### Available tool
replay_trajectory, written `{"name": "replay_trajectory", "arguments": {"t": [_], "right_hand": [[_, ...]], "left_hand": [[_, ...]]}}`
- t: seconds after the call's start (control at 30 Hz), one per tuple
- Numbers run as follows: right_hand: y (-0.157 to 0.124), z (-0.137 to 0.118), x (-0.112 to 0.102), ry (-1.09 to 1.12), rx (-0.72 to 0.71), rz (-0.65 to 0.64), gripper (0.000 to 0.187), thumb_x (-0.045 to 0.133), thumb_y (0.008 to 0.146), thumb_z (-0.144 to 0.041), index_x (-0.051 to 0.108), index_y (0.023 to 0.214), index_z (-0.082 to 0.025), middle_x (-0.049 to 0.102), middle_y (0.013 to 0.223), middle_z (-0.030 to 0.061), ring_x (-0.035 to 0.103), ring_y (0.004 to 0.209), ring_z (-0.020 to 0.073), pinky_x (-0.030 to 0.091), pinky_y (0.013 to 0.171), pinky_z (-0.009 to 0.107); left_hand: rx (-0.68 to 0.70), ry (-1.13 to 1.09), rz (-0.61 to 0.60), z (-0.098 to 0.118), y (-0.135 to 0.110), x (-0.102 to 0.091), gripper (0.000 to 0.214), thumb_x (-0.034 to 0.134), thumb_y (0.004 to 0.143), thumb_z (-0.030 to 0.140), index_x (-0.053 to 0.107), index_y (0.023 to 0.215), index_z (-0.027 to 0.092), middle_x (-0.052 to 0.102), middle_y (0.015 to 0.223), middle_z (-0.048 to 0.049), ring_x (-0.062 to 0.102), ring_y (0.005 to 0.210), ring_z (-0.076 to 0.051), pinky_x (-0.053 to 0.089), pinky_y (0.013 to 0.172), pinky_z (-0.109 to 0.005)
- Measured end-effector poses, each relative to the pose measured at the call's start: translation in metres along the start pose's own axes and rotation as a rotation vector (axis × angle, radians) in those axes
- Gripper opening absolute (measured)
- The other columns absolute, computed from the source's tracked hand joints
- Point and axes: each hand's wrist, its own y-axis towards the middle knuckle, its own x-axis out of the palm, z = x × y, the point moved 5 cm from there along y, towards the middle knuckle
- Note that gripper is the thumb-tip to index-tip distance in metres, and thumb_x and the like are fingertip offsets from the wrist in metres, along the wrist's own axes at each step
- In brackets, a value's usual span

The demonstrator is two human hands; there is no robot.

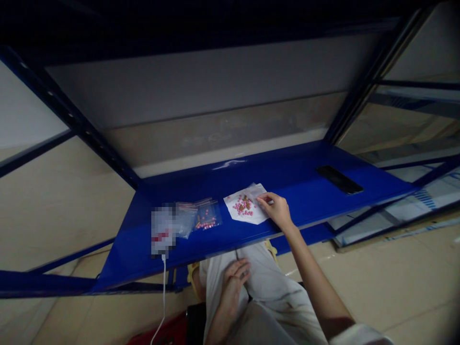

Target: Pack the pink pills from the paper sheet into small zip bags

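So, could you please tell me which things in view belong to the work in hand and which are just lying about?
Likely part of the work:
pink and brown beads
white sheet under them, right hand over its edge
clear bags to the left, at least one holding beads

Probably just lying about:
black phone-like object
blurred-out item and its white cable

Free blue shelf [287, 165] behind white paper [253, 219], open stretch toward phone [339, 179]; plastic bags [187, 219] blocking paper's left

Single head-worn view, forward and down over the lap [262, 275] onto the nearby blue shelf [287, 167].
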Motion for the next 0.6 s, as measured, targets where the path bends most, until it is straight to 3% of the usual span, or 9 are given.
{"name": "replay_trajectory", "arguments": {"t": [0.17, 0.3, 0.4, 0.6], "right_hand": [[0.000, 0.001, -0.004, -0.011, 0.000, 0.020, 0.021, 0.055, 0.078, -0.039, 0.066, 0.078, -0.021, 0.069, 0.076, 0.0034, 0.062, 0.068, 0.0170, 0.044, 0.057, 0.023], [0.000, 0.000, -0.004, 0.005, -0.013, 0.036, 0.022, 0.054, 0.080, -0.038, 0.066, 0.078, -0.020, 0.068, 0.079, 0.0043, 0.062, 0.067, 0.0168, 0.045, 0.056, 0.023], [0.002, -0.002, -0.004, 0.052, -0.009, 0.046, 0.024, 0.052, 0.080, -0.038, 0.066, 0.079, -0.018, 0.068, 0.082, 0.0066, 0.062, 0.067, 0.0179, 0.046, 0.054, 0.024], [0.006, -0.006, -0.004, 0.152, 0.012, 0.019, 0.022, 0.056, 0.076, -0.035, 0.067, 0.075, -0.016, 0.069, 0.069, 0.0064, 0.062, 0.060, 0.0182, 0.048, 0.053, 0.025]], "left_hand": [[-0.022, -0.080, -0.036, -0.007, 0.005, -0.013, 0.048, 0.046, 0.049, 0.006, 0.063, 0.093, 0.017, 0.057, 0.117, -0.0101, 0.050, 0.113, -0.026, 0.035, 0.099, -0.044], [0.002, -0.084, -0.093, -0.009, 0.006, -0.014, 0.028, 0.050, 0.056, 0.008, 0.065, 0.078, 0.018, 0.061, 0.110, -0.0091, 0.048, 0.114, -0.028, 0.037, 0.096, -0.047], [0.013, -0.040, -0.123, -0.012, 0.005, -0.015, 0.022, 0.052, 0.063, 0.014, 0.065, 0.080, 0.018, 0.061, 0.109, -0.0102, 0.045, 0.117, -0.029, 0.037, 0.095, -0.047], [-0.031, 0.038, -0.175, -0.014, 0.004, -0.013, 0.011, 0.054, 0.068, 0.019, 0.060, 0.076, 0.019, 0.056, 0.119, -0.0093, 0.042, 0.120, -0.027, 0.036, 0.096, -0.044]]}}
